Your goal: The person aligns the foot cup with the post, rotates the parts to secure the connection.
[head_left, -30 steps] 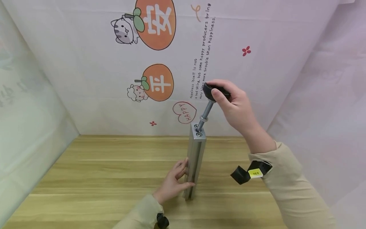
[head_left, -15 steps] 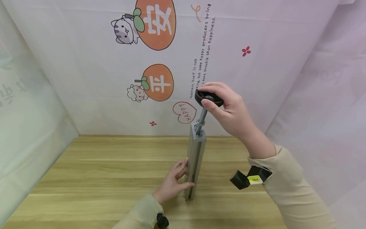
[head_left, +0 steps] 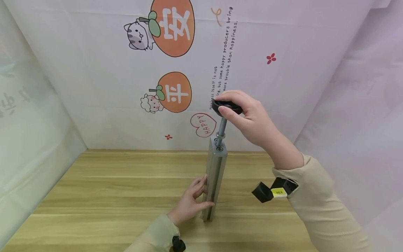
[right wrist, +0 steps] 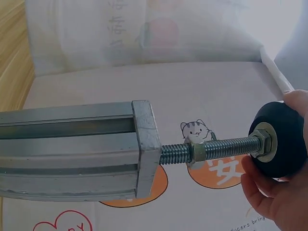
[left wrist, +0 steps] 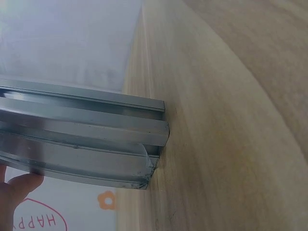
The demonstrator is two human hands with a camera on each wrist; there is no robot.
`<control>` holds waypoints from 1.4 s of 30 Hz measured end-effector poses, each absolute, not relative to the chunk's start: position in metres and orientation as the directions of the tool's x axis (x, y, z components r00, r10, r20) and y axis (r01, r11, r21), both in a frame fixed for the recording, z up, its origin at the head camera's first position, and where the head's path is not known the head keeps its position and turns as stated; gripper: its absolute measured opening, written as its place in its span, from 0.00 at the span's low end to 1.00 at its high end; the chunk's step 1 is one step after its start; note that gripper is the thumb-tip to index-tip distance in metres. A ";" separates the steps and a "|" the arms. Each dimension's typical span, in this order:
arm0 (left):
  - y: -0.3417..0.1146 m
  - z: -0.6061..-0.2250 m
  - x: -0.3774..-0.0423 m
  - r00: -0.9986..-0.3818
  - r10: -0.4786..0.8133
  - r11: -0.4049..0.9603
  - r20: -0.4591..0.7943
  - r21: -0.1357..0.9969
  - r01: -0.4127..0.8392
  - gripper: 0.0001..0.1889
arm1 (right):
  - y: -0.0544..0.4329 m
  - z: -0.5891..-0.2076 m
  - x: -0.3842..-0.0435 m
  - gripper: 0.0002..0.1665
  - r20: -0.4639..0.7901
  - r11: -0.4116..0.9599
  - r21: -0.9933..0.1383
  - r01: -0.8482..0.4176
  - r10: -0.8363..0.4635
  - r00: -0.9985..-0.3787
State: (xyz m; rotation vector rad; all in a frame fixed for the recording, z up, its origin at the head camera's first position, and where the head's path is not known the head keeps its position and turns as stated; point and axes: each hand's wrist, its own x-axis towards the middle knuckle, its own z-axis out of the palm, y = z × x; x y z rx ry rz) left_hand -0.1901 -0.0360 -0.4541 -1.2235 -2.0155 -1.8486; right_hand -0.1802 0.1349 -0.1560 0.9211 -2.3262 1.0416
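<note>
Your right hand (head_left: 252, 117) grips the black levelling foot (right wrist: 285, 127) by its rim, thumb on one side and fingers on the other, while your left hand (head_left: 189, 203) holds the grooved aluminium extrusion (head_left: 215, 182) low down between thumb and fingers. The extrusion stands on end on the wooden tabletop (head_left: 126, 199), with the foot's threaded rod (right wrist: 231, 146) entering its end plate (right wrist: 147, 144). You can't see how far the thread has caught, so don't trust the joint to support itself. The rod looks slightly slanted; if that is a real misalignment, turning it could cross-thread the hole. Sideways force on the foot could tip the tall, narrow extrusion, since your left hand steadies it only near the base. The hex nut (right wrist: 196, 150) sits apart from the plate, so it probably isn't locking anything, and the foot could work loose.
</note>
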 end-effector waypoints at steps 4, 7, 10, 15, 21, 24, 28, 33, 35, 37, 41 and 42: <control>-0.036 -0.454 -0.189 -0.663 0.462 -0.081 0.589 0.772 0.630 0.46 | 0.137 -0.156 -0.179 0.15 0.617 0.476 -0.472 -0.742 -0.422 -0.664; -0.035 -0.453 -0.188 -0.668 0.461 -0.075 0.585 0.775 0.627 0.46 | 0.138 -0.156 -0.180 0.15 0.618 0.461 -0.470 -0.753 -0.438 -0.653; -0.035 -0.450 -0.187 -0.679 0.460 -0.068 0.572 0.785 0.615 0.45 | 0.139 -0.156 -0.181 0.15 0.614 0.443 -0.471 -0.762 -0.456 -0.645; -0.036 -0.448 -0.185 -0.704 0.465 -0.045 0.538 0.808 0.587 0.45 | 0.142 -0.155 -0.185 0.16 0.607 0.410 -0.458 -0.789 -0.503 -0.615; -0.036 -0.448 -0.187 -0.696 0.462 -0.038 0.549 0.796 0.604 0.46 | 0.148 -0.155 -0.192 0.17 0.625 0.286 -0.456 -0.843 -0.571 -0.532; -0.037 -0.449 -0.187 -0.698 0.460 -0.035 0.549 0.797 0.603 0.46 | 0.150 -0.156 -0.194 0.17 0.621 0.220 -0.478 -0.851 -0.601 -0.504; -0.037 -0.451 -0.188 -0.687 0.460 -0.039 0.562 0.786 0.616 0.47 | 0.151 -0.156 -0.194 0.17 0.605 0.250 -0.489 -0.836 -0.593 -0.531; -0.037 -0.451 -0.188 -0.670 0.464 -0.051 0.579 0.773 0.633 0.48 | 0.150 -0.157 -0.191 0.17 0.609 0.377 -0.454 -0.807 -0.530 -0.590; -0.037 -0.450 -0.188 -0.665 0.467 -0.055 0.582 0.770 0.636 0.48 | 0.148 -0.158 -0.189 0.17 0.626 0.430 -0.427 -0.795 -0.494 -0.603; -0.038 -0.451 -0.188 -0.660 0.469 -0.059 0.587 0.766 0.640 0.48 | 0.145 -0.158 -0.187 0.17 0.649 0.467 -0.402 -0.788 -0.462 -0.605; -0.037 -0.453 -0.188 -0.647 0.465 -0.067 0.604 0.753 0.654 0.48 | 0.139 -0.160 -0.184 0.18 0.692 0.514 -0.353 -0.781 -0.419 -0.588; -0.037 -0.453 -0.188 -0.644 0.463 -0.072 0.609 0.750 0.658 0.48 | 0.138 -0.160 -0.183 0.19 0.699 0.522 -0.344 -0.781 -0.413 -0.584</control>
